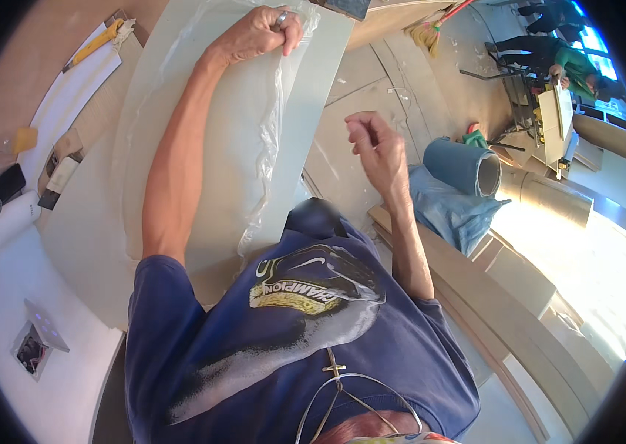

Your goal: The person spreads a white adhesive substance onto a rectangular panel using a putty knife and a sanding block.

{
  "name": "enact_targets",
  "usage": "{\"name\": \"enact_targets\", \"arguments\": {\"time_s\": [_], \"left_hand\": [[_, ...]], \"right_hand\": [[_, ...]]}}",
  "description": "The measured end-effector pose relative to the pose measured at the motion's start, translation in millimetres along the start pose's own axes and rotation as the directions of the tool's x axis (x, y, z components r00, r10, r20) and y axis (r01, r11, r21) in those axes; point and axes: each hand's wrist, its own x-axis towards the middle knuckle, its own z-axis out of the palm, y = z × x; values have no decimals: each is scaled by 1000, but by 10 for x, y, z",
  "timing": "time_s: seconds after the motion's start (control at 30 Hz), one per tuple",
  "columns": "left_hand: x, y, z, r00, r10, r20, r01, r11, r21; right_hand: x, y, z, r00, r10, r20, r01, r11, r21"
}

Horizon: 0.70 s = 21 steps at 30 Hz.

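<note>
My left hand (260,34), with a ring on one finger, is closed on the gathered edge of a clear plastic film (272,111) near the far end of a pale, smooth panel (313,81). The film lies over the panel, and its crumpled edge runs back toward my body. My right hand (381,152) is in the air to the right of the panel. Its fingers are loosely bent, with a gap beside the thumb, and I see nothing in it.
A yellow-handled cutter (95,44), a phone (4,185) and a small bottle (9,141) lie at left. A blue roll (461,167) rests on blue sheeting (446,211) at right, beside long boards (505,325). A broom (425,37) and a person in green (576,70) are farther off.
</note>
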Motion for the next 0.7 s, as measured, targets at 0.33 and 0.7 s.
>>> {"name": "enact_targets", "arguments": {"time_s": [0.33,0.7], "left_hand": [[39,103,37,998,-21,51,22,1000,-21],[25,62,-16,997,56,46,-55,998,-16]], "right_hand": [[57,175,249,854,-501,139,518,839,-165],[162,294,234,797,-554,241,596,786,-162]]}}
